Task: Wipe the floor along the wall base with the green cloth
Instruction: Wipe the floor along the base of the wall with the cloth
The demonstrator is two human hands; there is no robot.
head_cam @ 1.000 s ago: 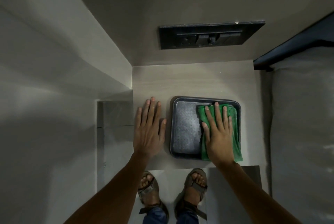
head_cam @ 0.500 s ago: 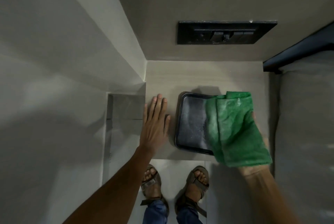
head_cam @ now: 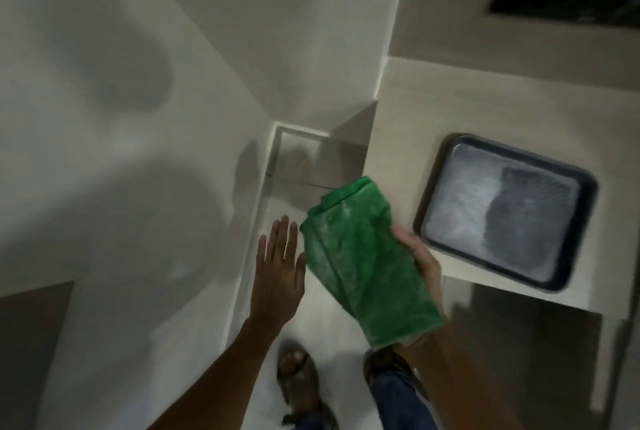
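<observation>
Overhead, the right hand [head_cam: 420,258] carries the green cloth [head_cam: 363,265] in the air above the pale floor [head_cam: 322,322], its fingers clamped on the cloth's right edge with the folded fabric draped across the palm and hiding most of them. The cloth hangs near frame centre, with the dark baking tray [head_cam: 505,211] on the light counter [head_cam: 450,100] off at about three o'clock from it, apart from the cloth. The left hand [head_cam: 278,277] is flat and empty just beside the cloth at nine o'clock, fingers straight and close together, reaching toward the white wall [head_cam: 121,117] — whether it touches the wall or the floor cannot be told through the blur.

The step in hand looks like bringing the cloth down to the narrow strip of floor where the wall base [head_cam: 254,221] runs toward twelve o'clock into the corner. To do it well, the person would lower the cloth flat, spread the palm over it as a pad, and press its long edge tight against the base — then draw it in one steady line along the joint rather than scrubbing in patches. The pale dust on the cloth suggests turning a cleaner face downward. The sandalled feet [head_cam: 298,381] at six o'clock stand in the strip, so starting at the far corner and working back seems sensible.
</observation>
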